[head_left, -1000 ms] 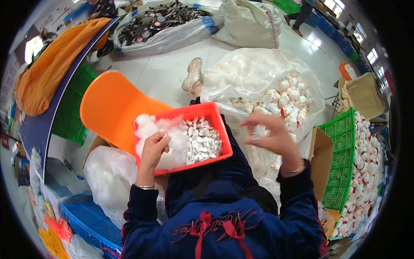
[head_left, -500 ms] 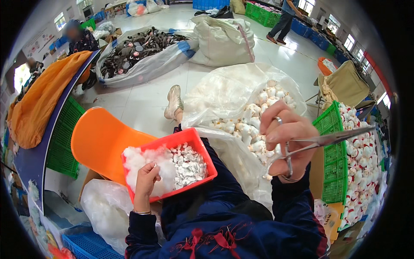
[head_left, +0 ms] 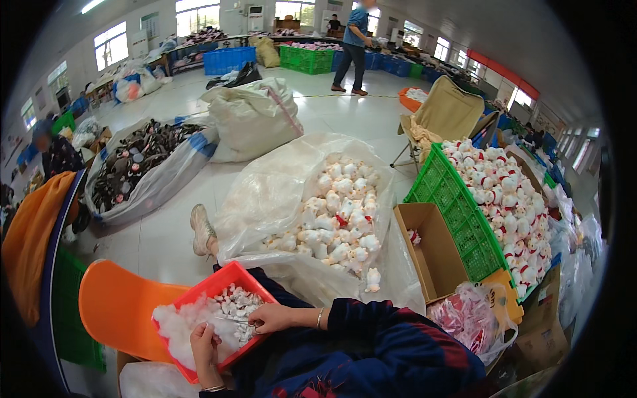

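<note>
Above the red tray (head_left: 250,275), a slim metal tool (head_left: 233,321) is gripped by the right hand (head_left: 271,318), pointing left toward the left hand (head_left: 205,343). The left fingers are pressed together, any contents hidden.

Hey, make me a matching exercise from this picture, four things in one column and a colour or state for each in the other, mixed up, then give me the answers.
1. tray
2. folding chair
3. crate beside the cardboard box
4. right hand

A. tan
B. green, heaped with small toys
C. holding a metal tool
D. red, with white stuffing inside

Pairs: 1-D, 2-A, 3-B, 4-C
</note>
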Demonstrator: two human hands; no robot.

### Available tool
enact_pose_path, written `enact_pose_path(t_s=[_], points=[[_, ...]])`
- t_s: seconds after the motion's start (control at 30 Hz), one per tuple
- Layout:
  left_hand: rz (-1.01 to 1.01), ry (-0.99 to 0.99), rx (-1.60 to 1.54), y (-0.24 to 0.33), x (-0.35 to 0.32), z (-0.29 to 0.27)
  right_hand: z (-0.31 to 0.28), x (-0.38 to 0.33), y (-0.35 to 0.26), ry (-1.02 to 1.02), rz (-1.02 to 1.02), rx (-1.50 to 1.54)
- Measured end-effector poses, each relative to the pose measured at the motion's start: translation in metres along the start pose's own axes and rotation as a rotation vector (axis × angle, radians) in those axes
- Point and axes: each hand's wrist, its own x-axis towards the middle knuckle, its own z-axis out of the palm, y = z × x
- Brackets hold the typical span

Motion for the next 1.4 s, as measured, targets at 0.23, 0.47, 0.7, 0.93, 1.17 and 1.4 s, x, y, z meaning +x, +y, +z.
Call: enact_pose_path(t_s=[0.23,0.47,0.7,0.93,1.17,1.4], points=[[0.017,0.007,-0.046,-0.008,0.005,-0.008,0.002,-0.001,-0.006,0.002,0.007,-0.027],[0.11,0.081,-0.088,-0.013,0.01,-0.011,0.001,-0.001,-0.004,0.0,0.042,0.027],[0.212,0.107,-0.186,0.028,-0.011,0.03,-0.024,0.008,-0.01,0.226,-0.185,-0.252],[0.264,-0.044,0.085,0.039,-0.012,0.047,-0.055,0.005,-0.066,0.259,-0.211,-0.366],[0.233,-0.023,-0.013,0.04,-0.018,0.054,-0.072,-0.002,-0.086,0.185,-0.136,-0.501],[0.242,-0.072,0.058,0.036,-0.015,0.053,-0.079,-0.009,-0.078,0.098,-0.059,-0.546]])
